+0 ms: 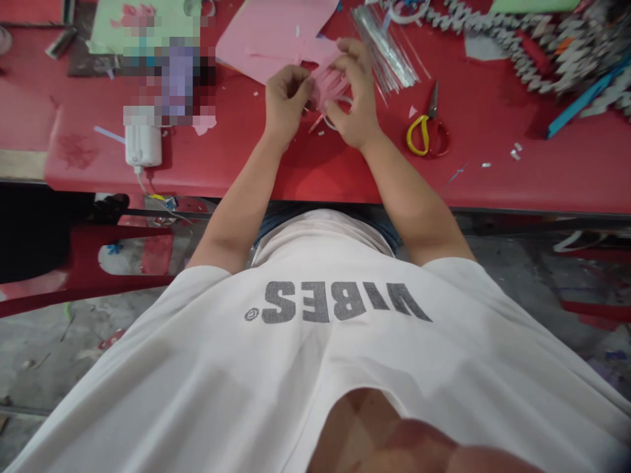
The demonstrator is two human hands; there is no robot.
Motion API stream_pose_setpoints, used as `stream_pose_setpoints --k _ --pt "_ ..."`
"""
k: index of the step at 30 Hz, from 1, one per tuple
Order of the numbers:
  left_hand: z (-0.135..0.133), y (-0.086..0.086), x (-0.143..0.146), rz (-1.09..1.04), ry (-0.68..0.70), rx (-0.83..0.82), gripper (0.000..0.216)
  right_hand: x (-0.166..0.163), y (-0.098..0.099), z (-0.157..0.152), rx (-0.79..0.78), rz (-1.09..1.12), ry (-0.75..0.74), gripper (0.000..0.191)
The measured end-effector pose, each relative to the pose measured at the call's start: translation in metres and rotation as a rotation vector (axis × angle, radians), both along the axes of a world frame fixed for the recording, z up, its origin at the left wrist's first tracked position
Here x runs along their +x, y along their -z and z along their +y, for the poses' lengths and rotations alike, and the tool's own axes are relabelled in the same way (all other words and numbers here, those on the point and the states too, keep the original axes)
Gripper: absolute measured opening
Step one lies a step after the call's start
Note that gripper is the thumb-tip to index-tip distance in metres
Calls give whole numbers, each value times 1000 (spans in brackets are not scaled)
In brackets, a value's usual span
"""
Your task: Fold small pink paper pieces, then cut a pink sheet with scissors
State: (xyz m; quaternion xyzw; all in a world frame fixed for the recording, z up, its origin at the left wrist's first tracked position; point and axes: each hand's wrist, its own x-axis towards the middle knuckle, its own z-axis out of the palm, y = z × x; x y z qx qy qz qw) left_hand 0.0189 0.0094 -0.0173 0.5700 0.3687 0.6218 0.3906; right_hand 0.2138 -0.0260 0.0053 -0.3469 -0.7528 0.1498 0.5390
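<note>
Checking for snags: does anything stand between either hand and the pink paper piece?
Nothing visible does: the left hand and right hand are both at the pink paper piece. The scissors lie off to the right, apart from both hands.

Muted, diffuse light falls over a red table (497,177), its surface brightest between the forearms, while the space beneath its left edge sinks into near-black. Soft grey shadows mottle the white shirt (211,368), which the wide lens stretches toward the near corners. Clear strips (387,49) glint on the far side; pink paper (331,85) looks soft in detail. Coarse pixel blocks obscure a purple item (177,79) at far left.
</note>
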Motion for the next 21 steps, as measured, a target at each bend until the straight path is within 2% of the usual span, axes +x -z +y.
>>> stream_pose_setpoints --k 3,5,7,11,14,18,19,21 --pt "0 -8 -6 -14 -20 -103 18 1 -2 -2 13 52 62 66" --pt "-1 -17 -9 26 -58 -208 28 -1 2 2 28 132 82 54" --pt "-5 -28 -10 107 -49 -306 36 -5 8 7 -33 198 38 43" --pt "-14 -43 -8 166 1 -345 45 -13 12 7 -183 218 -51 33" --pt "-16 -44 -6 158 25 -336 46 -17 10 2 -217 204 -15 28" --pt "-13 -41 -7 220 194 -321 56 -18 9 1 -243 188 -16 26" --pt "-12 -40 -7 220 194 -326 57 -18 9 1 -247 187 -23 25" --pt "-9 -37 -8 177 101 -353 55 -18 10 2 -263 195 -23 26"
